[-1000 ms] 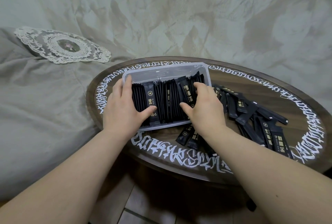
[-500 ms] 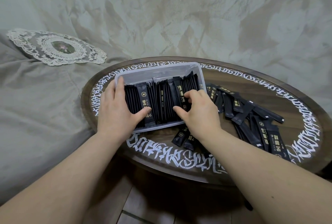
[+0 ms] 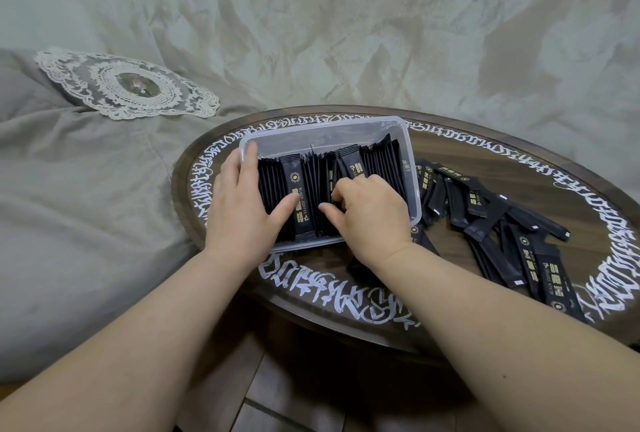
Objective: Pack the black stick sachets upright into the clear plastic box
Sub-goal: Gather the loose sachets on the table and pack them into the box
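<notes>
A clear plastic box (image 3: pixel 325 133) sits on the round wooden table, with a packed row of black stick sachets (image 3: pixel 381 161) standing on edge inside it. My left hand (image 3: pixel 242 203) grips the box's left end, fingers outside the wall and thumb pressing on the sachets. My right hand (image 3: pixel 367 213) is inside the box over the right half of the row, its fingers curled down among the sachets. Whether it pinches one I cannot tell. A loose heap of sachets (image 3: pixel 491 220) lies on the table to the right of the box.
The dark round table (image 3: pixel 588 234) has a white script band along its rim. A grey cushion with a lace doily (image 3: pixel 128 85) lies to the left. Pale draped fabric fills the back. Floor tiles show below the table's near edge.
My right hand's fingers have curled and moved left across the row of sachets. My left hand stays on the box's left end.
</notes>
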Demonstrator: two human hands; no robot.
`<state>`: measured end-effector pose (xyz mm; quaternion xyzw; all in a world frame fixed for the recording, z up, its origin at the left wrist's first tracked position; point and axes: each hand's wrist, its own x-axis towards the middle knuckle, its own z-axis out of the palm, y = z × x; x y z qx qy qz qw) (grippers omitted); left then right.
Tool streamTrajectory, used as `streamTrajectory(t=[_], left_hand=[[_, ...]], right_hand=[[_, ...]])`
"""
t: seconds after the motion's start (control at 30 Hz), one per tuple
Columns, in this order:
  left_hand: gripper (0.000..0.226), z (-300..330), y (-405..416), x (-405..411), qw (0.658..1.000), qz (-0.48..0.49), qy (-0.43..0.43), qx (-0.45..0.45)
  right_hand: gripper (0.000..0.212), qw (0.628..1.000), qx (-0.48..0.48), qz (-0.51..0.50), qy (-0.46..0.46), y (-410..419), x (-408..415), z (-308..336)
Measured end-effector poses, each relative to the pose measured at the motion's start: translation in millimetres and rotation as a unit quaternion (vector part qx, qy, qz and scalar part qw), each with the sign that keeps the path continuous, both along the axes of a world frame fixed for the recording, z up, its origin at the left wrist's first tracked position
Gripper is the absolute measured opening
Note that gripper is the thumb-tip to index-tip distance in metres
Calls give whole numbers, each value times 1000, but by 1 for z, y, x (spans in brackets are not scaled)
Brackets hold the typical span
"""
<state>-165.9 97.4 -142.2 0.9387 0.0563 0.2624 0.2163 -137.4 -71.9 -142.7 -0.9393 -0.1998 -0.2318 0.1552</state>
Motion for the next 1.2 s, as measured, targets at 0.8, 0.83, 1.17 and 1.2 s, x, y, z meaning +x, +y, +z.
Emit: streamTrajectory(t=[0.8, 0.83, 1.17, 1.2], left_hand=[[77, 0, -3, -3, 999, -18, 6, -36], [77, -1, -3, -2, 999, -17, 6, -35], [76, -1, -3, -2, 999, -9, 8, -35], [75, -1, -3, -2, 999, -9, 8, -36]], right_hand=[[38, 974, 82, -136, 160, -15, 0, 18], [42, 975, 74, -131, 165, -14, 0, 19], [17, 974, 98, -115, 169, -12, 3, 17], [20, 974, 105, -119, 164, -12, 2, 18]])
